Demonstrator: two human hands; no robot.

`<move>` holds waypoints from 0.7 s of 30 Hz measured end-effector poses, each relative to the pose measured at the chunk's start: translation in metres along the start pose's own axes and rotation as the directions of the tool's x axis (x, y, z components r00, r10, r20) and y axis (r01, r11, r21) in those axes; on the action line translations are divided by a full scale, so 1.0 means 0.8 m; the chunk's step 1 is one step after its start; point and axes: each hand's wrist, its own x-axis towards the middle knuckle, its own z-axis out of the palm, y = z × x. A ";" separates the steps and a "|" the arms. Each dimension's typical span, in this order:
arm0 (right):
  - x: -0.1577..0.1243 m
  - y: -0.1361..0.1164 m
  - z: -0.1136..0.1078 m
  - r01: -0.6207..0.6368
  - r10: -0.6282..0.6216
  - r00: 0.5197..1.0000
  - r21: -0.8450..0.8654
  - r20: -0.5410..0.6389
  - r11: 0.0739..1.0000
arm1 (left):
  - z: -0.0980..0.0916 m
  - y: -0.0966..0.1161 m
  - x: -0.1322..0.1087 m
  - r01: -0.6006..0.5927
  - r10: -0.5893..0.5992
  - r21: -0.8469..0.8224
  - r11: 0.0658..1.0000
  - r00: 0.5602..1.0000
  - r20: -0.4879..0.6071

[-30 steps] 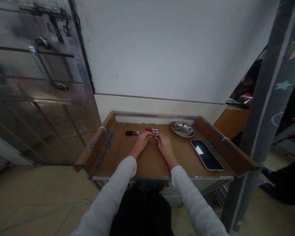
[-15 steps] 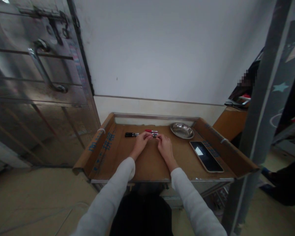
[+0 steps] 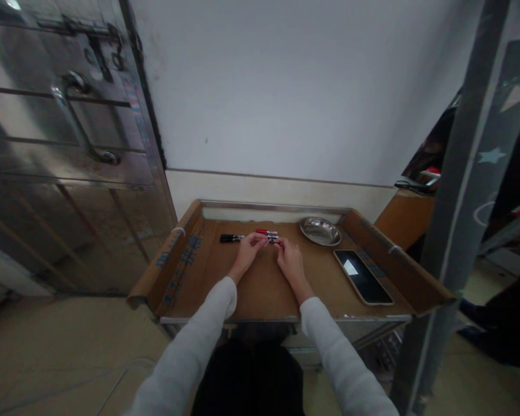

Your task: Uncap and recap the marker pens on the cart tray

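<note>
My left hand (image 3: 250, 249) and my right hand (image 3: 289, 257) are close together over the middle of the cardboard-lined table (image 3: 260, 294). The fingers of both are pinched on a small dark object (image 3: 274, 241) between them, perhaps a pen; its shape is too small to make out. Just beyond the fingertips lie red markers (image 3: 266, 232). Black markers (image 3: 231, 238) rest side by side to the left of my left hand. Behind my right hand, to its right, is a round metal dish (image 3: 320, 231).
A phone (image 3: 363, 277) lies face up on the table's right part. Raised cardboard flaps (image 3: 398, 263) line both sides. A metal door (image 3: 69, 144) stands left, a grey post (image 3: 463, 173) right. Beyond the post, a person's dark-clad leg (image 3: 502, 323) shows.
The small dark object between my fingertips shows slightly less than before. My hands have hardly moved, and the view has shifted very slightly.
</note>
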 end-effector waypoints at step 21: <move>-0.006 0.003 -0.019 -0.158 0.156 0.987 -0.159 -0.026 0.975 | 0.013 0.011 -0.021 -0.302 0.170 0.824 0.479 0.953 0.251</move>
